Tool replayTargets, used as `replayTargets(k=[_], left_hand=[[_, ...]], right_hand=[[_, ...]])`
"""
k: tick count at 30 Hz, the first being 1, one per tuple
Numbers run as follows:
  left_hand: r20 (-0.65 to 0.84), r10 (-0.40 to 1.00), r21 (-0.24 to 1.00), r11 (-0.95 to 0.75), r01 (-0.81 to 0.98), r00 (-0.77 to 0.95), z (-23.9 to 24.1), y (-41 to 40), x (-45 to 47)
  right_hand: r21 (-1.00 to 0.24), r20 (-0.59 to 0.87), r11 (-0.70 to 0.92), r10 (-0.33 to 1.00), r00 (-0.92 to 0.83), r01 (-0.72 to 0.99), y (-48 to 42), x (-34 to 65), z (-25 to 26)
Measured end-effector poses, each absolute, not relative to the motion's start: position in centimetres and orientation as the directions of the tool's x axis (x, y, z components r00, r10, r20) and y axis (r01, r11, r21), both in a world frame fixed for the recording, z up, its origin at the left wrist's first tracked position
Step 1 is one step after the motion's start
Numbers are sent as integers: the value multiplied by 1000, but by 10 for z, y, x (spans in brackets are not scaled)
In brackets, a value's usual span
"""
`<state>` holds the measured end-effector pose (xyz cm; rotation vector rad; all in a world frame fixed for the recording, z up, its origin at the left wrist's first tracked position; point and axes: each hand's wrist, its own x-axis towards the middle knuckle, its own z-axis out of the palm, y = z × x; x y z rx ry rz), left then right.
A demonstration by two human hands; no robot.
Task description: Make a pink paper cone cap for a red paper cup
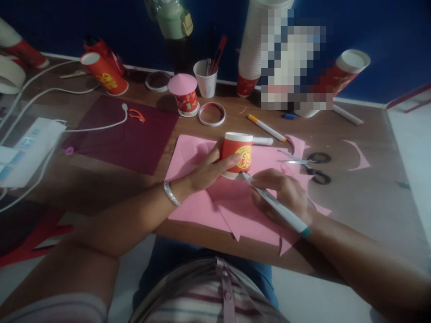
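Note:
My left hand (pixel 210 168) is closed around a red paper cup (pixel 230 150) with a yellow emblem, its thumb across the front. In my right hand (pixel 284 193) is a white marker (pixel 281 208) with a green end, its tip at the cup's lower edge. Both hands are over sheets of pink paper (pixel 191 202) on the table. Behind the cup lies a white marker cap (pixel 262 141). A pair of scissors (pixel 314 163) with black handles rests open to the right of the cup.
Farther back stand a small red cup with a pink cone top (pixel 183 92), a white cup of tools (pixel 206 80) and stacked paper cups (pixel 251 49). An orange-capped marker (pixel 266 128) lies nearby. At left are a dark red sheet (pixel 134 143), a power strip (pixel 30 148) and cables.

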<state>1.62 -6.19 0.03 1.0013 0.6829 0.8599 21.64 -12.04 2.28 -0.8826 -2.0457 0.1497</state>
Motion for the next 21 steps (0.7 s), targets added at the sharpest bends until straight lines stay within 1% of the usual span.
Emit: replayTargets(k=[14,21], left_hand=[[-112,861,901,298,-315,495,2,-62,17],[-123,862,898,307,-314,491,3,-63,17]], right_hand=[[-385,656,756,628,-419,530,-123,213,36],[-427,656,751,640,-399,504,-122,213,33]])
